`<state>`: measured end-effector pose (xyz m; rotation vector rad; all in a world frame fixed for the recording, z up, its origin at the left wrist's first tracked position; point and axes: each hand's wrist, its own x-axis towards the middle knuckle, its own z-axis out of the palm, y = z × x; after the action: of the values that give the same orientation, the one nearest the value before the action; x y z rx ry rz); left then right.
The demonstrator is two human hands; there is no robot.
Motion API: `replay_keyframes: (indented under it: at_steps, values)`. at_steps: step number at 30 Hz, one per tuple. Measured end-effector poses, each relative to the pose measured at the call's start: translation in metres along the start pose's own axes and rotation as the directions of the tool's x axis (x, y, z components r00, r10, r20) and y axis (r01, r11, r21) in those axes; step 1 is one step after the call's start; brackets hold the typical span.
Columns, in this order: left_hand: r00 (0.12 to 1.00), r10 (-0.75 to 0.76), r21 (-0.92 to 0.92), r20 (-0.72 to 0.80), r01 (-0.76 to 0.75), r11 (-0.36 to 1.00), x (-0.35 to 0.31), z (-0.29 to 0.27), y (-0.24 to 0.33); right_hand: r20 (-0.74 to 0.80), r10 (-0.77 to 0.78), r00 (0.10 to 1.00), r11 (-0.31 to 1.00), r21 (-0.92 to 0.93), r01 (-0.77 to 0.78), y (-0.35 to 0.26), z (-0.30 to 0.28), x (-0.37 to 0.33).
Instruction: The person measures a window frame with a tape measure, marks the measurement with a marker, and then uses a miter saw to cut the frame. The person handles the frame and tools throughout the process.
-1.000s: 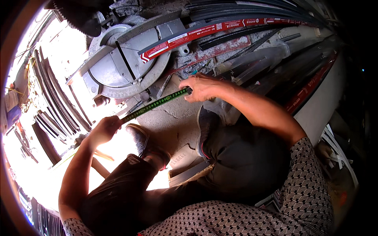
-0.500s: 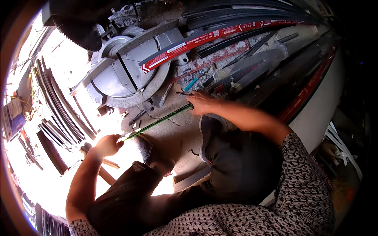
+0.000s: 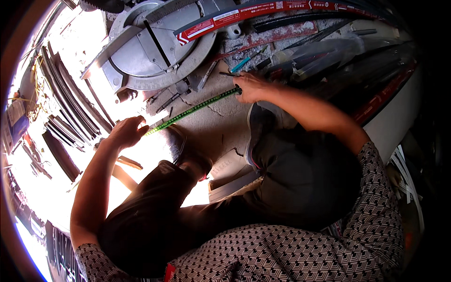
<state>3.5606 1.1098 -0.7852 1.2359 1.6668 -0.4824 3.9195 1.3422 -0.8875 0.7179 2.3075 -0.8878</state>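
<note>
A green tape measure stretches between my two hands above the floor. My left hand is at the blade's end, in bright light, with its fingertips touching it; the index finger is partly raised. My right hand is closed around the dark case, which the fingers mostly hide. A thin dark stick, like a pencil, juts from the same hand. Just beyond that hand, a teal pen-like tool lies on the dusty floor, beside a pale marker-like stick.
Ahead stands a mitre saw with a round metal base. A red-labelled dark strip lies across it. Dark strips lie at left; plastic-wrapped lengths are at right. My shoes flank a cardboard piece.
The view has tilted, so the saw, floor and hands all sit higher in the picture. My left fingers have spread a little at the blade's end; my right hand keeps its hold.
</note>
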Motion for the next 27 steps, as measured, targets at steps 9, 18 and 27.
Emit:
replay_keyframes:
  at_steps: [9,18,27]
  values:
    - [0.997,0.048,-0.055,-0.058,-0.051,0.997,0.004,-0.001,0.007,-0.01,0.008,1.0,1.0,-0.015,-0.008,-0.001,0.005,-0.002]
    - [0.982,0.091,-0.141,-0.164,-0.114,0.983,0.01,-0.021,0.03,-0.435,0.101,0.895,0.989,0.145,-0.041,-0.009,-0.049,-0.004]
    - [0.791,0.137,-0.125,-0.597,-0.26,0.958,0.015,-0.042,0.052,-0.19,0.778,0.598,0.095,0.978,0.186,-0.005,-0.166,0.056]
